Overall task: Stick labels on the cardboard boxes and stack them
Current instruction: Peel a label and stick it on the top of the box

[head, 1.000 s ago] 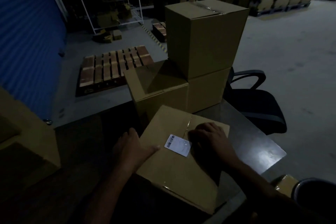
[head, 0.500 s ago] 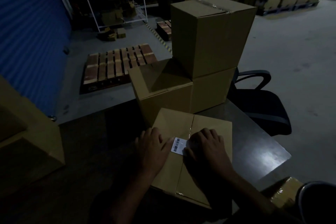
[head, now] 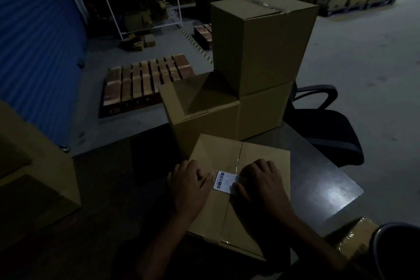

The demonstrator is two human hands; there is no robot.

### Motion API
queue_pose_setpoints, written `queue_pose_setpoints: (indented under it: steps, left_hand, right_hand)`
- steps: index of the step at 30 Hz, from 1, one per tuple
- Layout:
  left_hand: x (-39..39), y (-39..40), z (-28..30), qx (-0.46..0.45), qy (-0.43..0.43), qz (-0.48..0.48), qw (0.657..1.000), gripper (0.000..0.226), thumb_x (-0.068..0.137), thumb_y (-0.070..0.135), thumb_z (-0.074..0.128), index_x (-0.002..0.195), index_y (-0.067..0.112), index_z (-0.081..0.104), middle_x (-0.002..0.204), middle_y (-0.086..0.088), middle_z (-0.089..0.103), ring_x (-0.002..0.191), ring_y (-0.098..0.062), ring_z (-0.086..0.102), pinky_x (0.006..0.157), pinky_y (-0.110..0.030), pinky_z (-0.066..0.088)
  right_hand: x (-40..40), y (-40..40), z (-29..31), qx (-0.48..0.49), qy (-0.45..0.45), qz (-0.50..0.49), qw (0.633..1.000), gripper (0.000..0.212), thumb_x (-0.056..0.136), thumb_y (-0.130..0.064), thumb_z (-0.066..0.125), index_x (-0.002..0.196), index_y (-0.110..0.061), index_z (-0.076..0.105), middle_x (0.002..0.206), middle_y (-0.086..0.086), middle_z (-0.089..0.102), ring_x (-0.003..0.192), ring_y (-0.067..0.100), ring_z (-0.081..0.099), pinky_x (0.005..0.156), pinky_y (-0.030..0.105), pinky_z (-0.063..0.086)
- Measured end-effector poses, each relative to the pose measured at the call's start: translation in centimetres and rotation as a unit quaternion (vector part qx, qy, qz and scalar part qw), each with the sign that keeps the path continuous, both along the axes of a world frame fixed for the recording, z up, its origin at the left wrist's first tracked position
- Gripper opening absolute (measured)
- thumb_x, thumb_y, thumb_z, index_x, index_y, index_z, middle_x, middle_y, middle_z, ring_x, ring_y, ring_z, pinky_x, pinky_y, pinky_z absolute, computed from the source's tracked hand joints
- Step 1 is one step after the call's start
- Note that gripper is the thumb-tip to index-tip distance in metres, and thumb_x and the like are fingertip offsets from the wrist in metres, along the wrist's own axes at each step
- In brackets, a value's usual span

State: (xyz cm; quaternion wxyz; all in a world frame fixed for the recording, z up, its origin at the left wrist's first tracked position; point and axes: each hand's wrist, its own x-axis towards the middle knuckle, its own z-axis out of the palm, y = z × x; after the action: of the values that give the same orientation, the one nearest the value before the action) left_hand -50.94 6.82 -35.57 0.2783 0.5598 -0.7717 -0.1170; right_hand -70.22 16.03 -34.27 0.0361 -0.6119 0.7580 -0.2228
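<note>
Label (head: 223,182) half hidden under right hand (head: 261,183) on box (head: 216,152).

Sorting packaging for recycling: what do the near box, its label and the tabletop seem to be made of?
Near box: brown matte cardboard, folded flaps meeting at a centre seam. Label: white paper or film with a printed barcode, slight sheen, so unclear which. Tabletop: dark, smooth, glossy; it mirrors a light, perhaps laminate or coated metal.
</note>
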Motion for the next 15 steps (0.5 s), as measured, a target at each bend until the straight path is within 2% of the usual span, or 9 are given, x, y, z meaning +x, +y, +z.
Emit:
queue_pose_setpoints:
  steps: [2, 5, 7, 9, 12, 15]
  left_hand:
    - [0.0, -0.1, 0.0, 0.002, 0.001, 0.013, 1.000, 0.037, 0.088, 0.054, 0.071, 0.081, 0.028, 0.046, 0.091, 0.008, 0.049, 0.089, -0.015, 0.045, 0.083, -0.038, 0.040]
    - [0.1, -0.5, -0.2, 0.005, 0.034, 0.043, 0.998, 0.035, 0.084, 0.048, 0.079, 0.085, 0.026, 0.052, 0.101, 0.005, 0.048, 0.097, -0.016, 0.044, 0.082, -0.037, 0.043]
    - [0.0, -0.6, -0.3, 0.016, 0.073, 0.045, 0.996, 0.034, 0.082, 0.041, 0.085, 0.090, 0.025, 0.056, 0.108, 0.005, 0.048, 0.103, -0.016, 0.043, 0.082, -0.033, 0.040]
    - [0.0, -0.6, -0.3, 0.025, 0.097, 0.043, 0.994, 0.034, 0.081, 0.037, 0.087, 0.093, 0.024, 0.058, 0.111, 0.007, 0.046, 0.107, -0.015, 0.042, 0.083, -0.031, 0.037]
    - [0.5, -0.7, -0.4, 0.042, 0.100, 0.057, 0.992, 0.034, 0.079, 0.036, 0.089, 0.090, 0.025, 0.060, 0.110, 0.008, 0.043, 0.108, -0.016, 0.041, 0.086, -0.033, 0.039]
    - [1.3, 0.2, -0.3, 0.082, 0.124, 0.066, 0.987, 0.041, 0.076, 0.037, 0.092, 0.093, 0.024, 0.057, 0.114, 0.007, 0.039, 0.105, -0.016, 0.048, 0.083, -0.031, 0.042]
  right_hand:
    - [0.0, 0.8, 0.7, -0.003, -0.014, -0.026, 1.000, 0.035, 0.087, -0.059, 0.062, 0.104, -0.029, 0.056, 0.108, -0.009, 0.049, 0.102, 0.014, 0.041, 0.088, 0.034, 0.043]
    - [0.7, 3.5, 1.0, -0.010, 0.029, -0.073, 0.997, 0.026, 0.093, -0.062, 0.048, 0.106, -0.039, 0.046, 0.110, -0.016, 0.041, 0.105, 0.008, 0.038, 0.093, 0.031, 0.037]
    - [0.9, 4.6, 0.4, -0.017, 0.059, -0.073, 0.995, 0.027, 0.096, -0.058, 0.046, 0.114, -0.039, 0.048, 0.118, -0.015, 0.044, 0.111, 0.008, 0.039, 0.096, 0.029, 0.033]
    - [0.4, 4.4, -0.6, -0.014, 0.075, -0.052, 0.996, 0.039, 0.095, -0.054, 0.051, 0.128, -0.032, 0.051, 0.131, -0.009, 0.048, 0.120, 0.012, 0.042, 0.098, 0.028, 0.036]
    - [-1.2, 2.7, -1.3, 0.019, 0.107, -0.004, 0.994, 0.063, 0.089, -0.049, 0.066, 0.143, -0.021, 0.051, 0.148, -0.002, 0.046, 0.131, 0.021, 0.046, 0.104, 0.034, 0.044]
    - [-3.2, 1.0, -1.3, 0.021, 0.096, 0.051, 0.994, 0.063, 0.088, -0.042, 0.071, 0.144, -0.019, 0.054, 0.150, -0.001, 0.050, 0.133, 0.020, 0.047, 0.109, 0.035, 0.044]
